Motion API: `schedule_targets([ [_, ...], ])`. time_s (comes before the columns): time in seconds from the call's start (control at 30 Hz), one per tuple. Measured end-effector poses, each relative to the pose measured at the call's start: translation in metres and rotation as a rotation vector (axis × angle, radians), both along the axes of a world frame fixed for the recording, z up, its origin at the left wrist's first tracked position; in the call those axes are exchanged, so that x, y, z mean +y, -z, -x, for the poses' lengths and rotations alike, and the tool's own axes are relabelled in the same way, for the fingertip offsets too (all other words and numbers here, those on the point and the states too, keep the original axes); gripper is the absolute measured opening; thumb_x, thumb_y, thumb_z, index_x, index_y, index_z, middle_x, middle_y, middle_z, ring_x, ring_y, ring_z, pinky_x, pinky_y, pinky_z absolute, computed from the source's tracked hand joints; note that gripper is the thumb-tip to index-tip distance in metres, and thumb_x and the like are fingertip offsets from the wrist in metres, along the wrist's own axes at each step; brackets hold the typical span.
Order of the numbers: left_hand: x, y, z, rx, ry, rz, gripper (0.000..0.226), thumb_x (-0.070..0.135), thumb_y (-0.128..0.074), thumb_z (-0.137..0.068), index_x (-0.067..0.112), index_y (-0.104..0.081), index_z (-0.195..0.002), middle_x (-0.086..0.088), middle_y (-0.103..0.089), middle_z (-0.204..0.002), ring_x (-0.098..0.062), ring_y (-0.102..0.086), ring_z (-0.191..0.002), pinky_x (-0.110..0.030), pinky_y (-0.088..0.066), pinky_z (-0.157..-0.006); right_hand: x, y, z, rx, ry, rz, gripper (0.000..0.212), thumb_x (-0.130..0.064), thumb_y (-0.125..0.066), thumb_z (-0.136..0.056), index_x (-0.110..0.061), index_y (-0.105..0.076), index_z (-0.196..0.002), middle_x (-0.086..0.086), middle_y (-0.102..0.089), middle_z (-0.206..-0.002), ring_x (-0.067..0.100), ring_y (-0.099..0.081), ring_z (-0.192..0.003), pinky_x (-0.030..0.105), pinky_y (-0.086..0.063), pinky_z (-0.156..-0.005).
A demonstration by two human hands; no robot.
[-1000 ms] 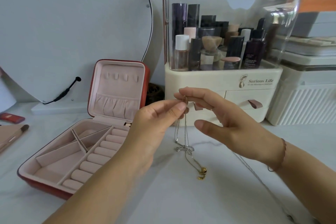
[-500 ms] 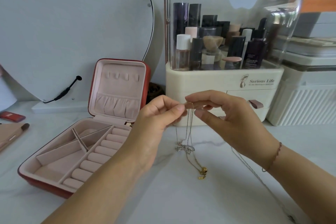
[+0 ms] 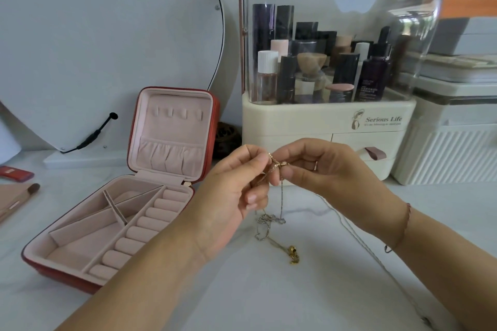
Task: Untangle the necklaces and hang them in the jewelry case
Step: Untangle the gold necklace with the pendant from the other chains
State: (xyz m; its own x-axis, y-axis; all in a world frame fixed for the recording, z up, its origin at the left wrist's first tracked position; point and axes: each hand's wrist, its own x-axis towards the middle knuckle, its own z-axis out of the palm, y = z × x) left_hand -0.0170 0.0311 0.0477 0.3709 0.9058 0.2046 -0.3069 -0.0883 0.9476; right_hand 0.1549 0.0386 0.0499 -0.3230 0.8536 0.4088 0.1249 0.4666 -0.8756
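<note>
My left hand [image 3: 236, 191] and my right hand [image 3: 325, 169] meet in the middle of the view and both pinch the top of the tangled necklaces [image 3: 277, 166]. Thin gold and silver chains hang down from my fingertips to the white table. A silver knot of chain [image 3: 269, 220] and a gold pendant [image 3: 293, 255] lie on the table below. Another thin chain [image 3: 357, 236] trails off to the right under my right wrist. The red jewelry case [image 3: 172, 126] stands open at the left, its pink lid upright with small hooks near the top.
A cream cosmetics organiser [image 3: 322, 121] with a clear dome stands right behind my hands. A round mirror [image 3: 107, 35] leans at the back left. White ribbed boxes [image 3: 451, 148] sit at the right. A makeup brush [image 3: 24, 193] and a red item [image 3: 16, 173] lie at the far left.
My hands have come lower and closer together. My right hand's fingers, spread a second ago, now pinch the chain beside my left fingertips. The chains on the table barely moved.
</note>
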Motion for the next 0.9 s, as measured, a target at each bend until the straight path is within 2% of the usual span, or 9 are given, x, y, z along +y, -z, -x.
schedule_targets([
  [0.13,-0.0007,-0.0010,0.0004,0.025,-0.024,0.015,0.010,0.018,-0.049,-0.087,0.009,-0.049,-0.083,-0.004,-0.055,-0.067,-0.008,-0.027,-0.045,-0.019,-0.025,-0.047,-0.0005,-0.0025,-0.0007,0.049,0.005,0.022,0.019,-0.014,-0.067,-0.075,-0.004,-0.069,-0.092,0.012,-0.073,-0.084,0.015,-0.066,-0.077,0.020,-0.052,-0.076],
  [0.37,0.0013,0.0019,0.0008,0.099,-0.158,0.005,0.015,0.012,-0.048,-0.095,0.009,-0.052,-0.080,0.002,-0.052,-0.059,-0.006,-0.024,-0.040,-0.016,-0.022,-0.043,-0.0006,-0.0062,-0.0028,0.127,0.007,0.085,0.018,-0.012,-0.059,-0.082,0.003,-0.061,-0.093,0.014,-0.073,-0.085,0.023,-0.070,-0.081,0.029,-0.052,-0.077],
  [0.6,0.0018,0.0028,0.0011,0.131,-0.159,-0.025,0.011,0.008,-0.047,-0.095,0.013,-0.055,-0.100,0.000,-0.051,-0.059,-0.007,-0.020,-0.040,-0.019,-0.021,-0.041,-0.0001,-0.0060,-0.0035,0.124,0.030,0.074,0.014,-0.010,-0.061,-0.082,-0.004,-0.066,-0.094,0.004,-0.067,-0.071,0.016,-0.059,-0.069,0.021,-0.050,-0.069],
  [0.7,0.0002,0.0020,-0.0005,0.168,-0.170,-0.086,0.012,0.004,-0.046,-0.094,0.010,-0.057,-0.095,0.000,-0.051,-0.062,-0.006,-0.022,-0.038,-0.019,-0.019,-0.040,-0.0002,-0.0070,-0.0031,0.131,0.031,0.082,0.018,-0.016,-0.061,-0.081,-0.003,-0.066,-0.092,0.003,-0.064,-0.067,0.013,-0.055,-0.064,0.019,-0.047,-0.064],
  [0.77,-0.0002,0.0017,-0.0012,0.191,-0.170,-0.117,0.007,0.009,-0.054,-0.090,0.008,-0.060,-0.093,0.003,-0.050,-0.062,-0.006,-0.023,-0.039,-0.020,-0.017,-0.041,-0.0005,-0.0083,-0.0024,0.145,0.027,0.093,0.020,-0.018,-0.061,-0.081,-0.001,-0.065,-0.090,0.004,-0.062,-0.065,0.012,-0.053,-0.061,0.018,-0.046,-0.060],
  [0.83,-0.0006,0.0021,-0.0007,0.228,-0.170,-0.133,0.020,0.025,-0.063,-0.080,0.009,-0.064,-0.092,0.013,-0.048,-0.053,-0.005,-0.024,-0.040,-0.019,-0.018,-0.043,-0.0013,-0.0092,-0.0022,0.155,0.021,0.107,0.021,-0.022,-0.061,-0.080,-0.002,-0.063,-0.086,0.006,-0.060,-0.062,0.013,-0.051,-0.058,0.018,-0.044,-0.056],
  [0.9,-0.0010,0.0032,-0.0007,0.284,-0.196,-0.161,0.029,0.034,-0.065,-0.073,0.012,-0.068,-0.092,0.018,-0.047,-0.046,-0.002,-0.032,-0.039,-0.010,-0.026,-0.045,-0.0023,-0.0096,-0.0019,0.155,0.011,0.117,0.021,-0.024,-0.060,-0.079,-0.004,-0.062,-0.082,0.006,-0.058,-0.059,0.015,-0.050,-0.056,0.018,-0.043,-0.054],
])
